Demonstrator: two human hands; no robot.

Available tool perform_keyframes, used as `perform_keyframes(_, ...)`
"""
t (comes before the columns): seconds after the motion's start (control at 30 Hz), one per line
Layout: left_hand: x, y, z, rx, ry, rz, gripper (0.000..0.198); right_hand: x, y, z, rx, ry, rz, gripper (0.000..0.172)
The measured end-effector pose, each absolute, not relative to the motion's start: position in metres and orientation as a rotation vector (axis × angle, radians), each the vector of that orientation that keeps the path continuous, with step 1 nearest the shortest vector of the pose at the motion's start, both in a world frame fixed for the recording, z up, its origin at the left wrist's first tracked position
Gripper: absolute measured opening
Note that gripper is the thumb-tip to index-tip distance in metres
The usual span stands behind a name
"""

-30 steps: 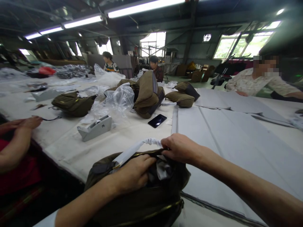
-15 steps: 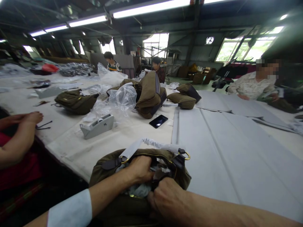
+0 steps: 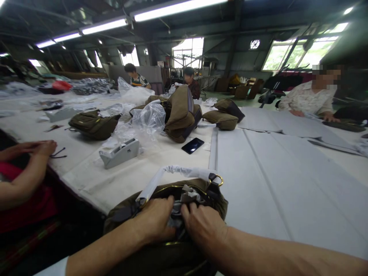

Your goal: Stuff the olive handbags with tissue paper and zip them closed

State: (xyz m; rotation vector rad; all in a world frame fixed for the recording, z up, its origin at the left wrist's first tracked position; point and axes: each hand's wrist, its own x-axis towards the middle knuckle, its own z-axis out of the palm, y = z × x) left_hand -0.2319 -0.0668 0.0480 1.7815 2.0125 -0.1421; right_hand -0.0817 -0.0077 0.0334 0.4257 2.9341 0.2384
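Observation:
An olive-green handbag [image 3: 129, 245] with dark trim lies right in front of me, its gold zipper open. White wrapping covers its handle [image 3: 184, 171], and a gold ring [image 3: 220, 180] shows at the right end. Both of my hands are at the opening. My left hand [image 3: 156, 216] reaches in from the left with fingers bent, their tips partly hidden. Opposite it, my right hand [image 3: 202, 226] has its fingers curled down inside. What either hand grips is out of sight. Crumpled pale paper [image 3: 191, 194] sticks up at the bag's far side, with greyish stuffing [image 3: 176, 218] between the hands.
Beyond the bag are a grey tape dispenser [image 3: 120, 153], a black phone [image 3: 193, 145], more olive bags [image 3: 179, 115] and clear plastic [image 3: 149, 117]. Grey sheets [image 3: 276, 180] cover the right side. A person's arms [image 3: 31, 165] are close at left; other people sit farther off.
Both hands have shifted within the opening; my left hand has moved slightly left and lower. The pale paper now stands higher at the far side. The bag has moved slightly left.

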Motion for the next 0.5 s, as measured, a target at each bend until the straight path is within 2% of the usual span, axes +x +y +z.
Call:
perform_keyframes(0.07, -0.236, -0.072, 0.043, 1.853, 1.902, -0.011, 0.046, -0.091, 0.000, 0.032, 0.424, 2.966, 0.258, 0.044)
perform_keyframes(0.17, -0.244, -0.081, 0.040, 1.900, 1.823, 0.115, 0.059, -0.096, 0.015, 0.033, 0.336, 2.959, 0.213, 0.026)
perform_keyframes(0.23, -0.247, -0.086, 0.042, 1.837, 1.863, 0.040, 0.071, -0.093, 0.022, 0.036, 0.219, 2.946, 0.187, 0.013)
perform_keyframes(0.3, -0.246, -0.088, 0.047, 1.768, 1.926, -0.142, 0.076, -0.088, 0.024, 0.041, 0.127, 2.959, 0.171, 0.012)
perform_keyframes(0.43, -0.243, -0.076, 0.055, 1.814, 1.930, -0.506, 0.063, -0.084, 0.016, 0.055, 0.039, 2.932, 0.179, 0.012)
perform_keyframes(0.5, -0.245, -0.067, 0.056, 1.790, 2.021, -0.541, 0.053, -0.085, 0.011, 0.066, 0.013, 2.794, 0.179, 0.014)
